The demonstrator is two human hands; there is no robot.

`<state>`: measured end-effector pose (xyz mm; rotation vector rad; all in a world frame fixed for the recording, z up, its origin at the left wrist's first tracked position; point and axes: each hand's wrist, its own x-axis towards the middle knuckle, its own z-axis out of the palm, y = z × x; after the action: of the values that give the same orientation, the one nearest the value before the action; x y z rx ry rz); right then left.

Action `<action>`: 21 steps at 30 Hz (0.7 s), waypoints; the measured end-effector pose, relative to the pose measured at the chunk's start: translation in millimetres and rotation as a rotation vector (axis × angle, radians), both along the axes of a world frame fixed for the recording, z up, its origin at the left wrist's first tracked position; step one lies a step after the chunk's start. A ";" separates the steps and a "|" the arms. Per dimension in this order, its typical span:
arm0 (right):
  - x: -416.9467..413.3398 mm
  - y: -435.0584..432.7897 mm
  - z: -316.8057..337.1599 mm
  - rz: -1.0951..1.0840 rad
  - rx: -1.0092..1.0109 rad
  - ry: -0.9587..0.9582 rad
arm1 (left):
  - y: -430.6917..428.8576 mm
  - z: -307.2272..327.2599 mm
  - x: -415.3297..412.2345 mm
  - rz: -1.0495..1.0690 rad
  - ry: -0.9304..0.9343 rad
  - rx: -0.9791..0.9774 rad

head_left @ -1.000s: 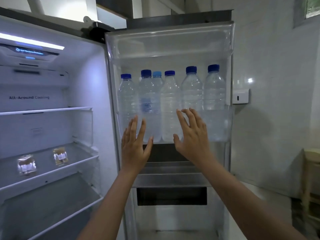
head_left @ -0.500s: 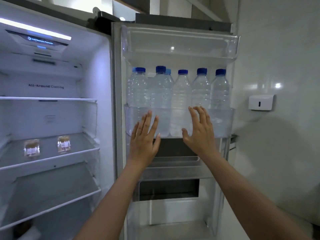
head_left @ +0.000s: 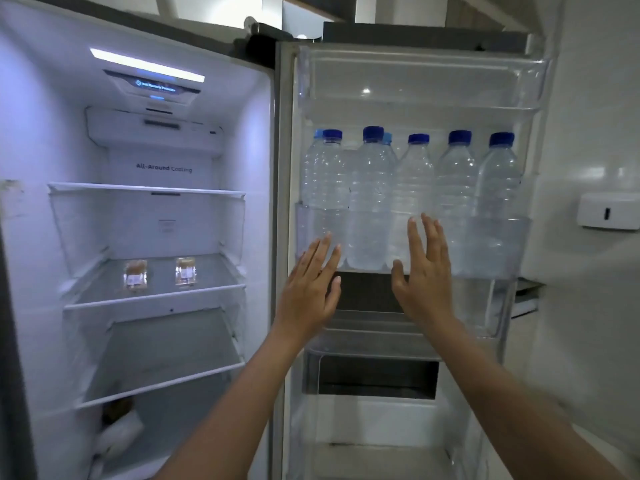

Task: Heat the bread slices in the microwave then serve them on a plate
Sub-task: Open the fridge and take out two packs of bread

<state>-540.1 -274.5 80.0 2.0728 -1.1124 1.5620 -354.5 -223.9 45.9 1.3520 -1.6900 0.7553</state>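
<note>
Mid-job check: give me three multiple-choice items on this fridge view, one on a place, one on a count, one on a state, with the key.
1. Where do the water bottles stand?
A. second door shelf down
B. top door shelf
C. fridge floor

2. How many small packets lie on the inner shelf?
A. one
B. two
C. four

3. How are the left hand and right hand?
A. both grip bottles
B. both hold packets
C. both open, holding nothing

Key: A, the bottles' bases sit behind that shelf's clear wall; B, two packets lie side by side; C, the fingers are straight with nothing in them.
</note>
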 end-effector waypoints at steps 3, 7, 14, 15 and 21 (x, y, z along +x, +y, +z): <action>30.3 9.3 -12.9 0.120 -0.050 0.021 | 6.7 -8.4 15.9 0.041 0.010 0.034; 83.5 30.9 -24.1 0.337 -0.077 0.059 | 19.1 -25.0 54.9 0.100 0.034 0.094; 207.8 44.5 -28.8 0.666 0.018 0.207 | 34.1 -56.9 176.8 0.339 0.229 0.180; 227.9 40.7 -28.8 0.682 0.050 0.228 | 34.3 -57.6 198.3 0.356 0.252 0.190; 355.2 -16.2 -47.9 0.723 0.433 0.212 | 17.5 -62.2 320.6 0.496 0.368 0.272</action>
<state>-184.9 -290.7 32.1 3.0968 -0.6918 1.3854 -33.9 -206.4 -16.3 2.0047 -1.2054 0.5063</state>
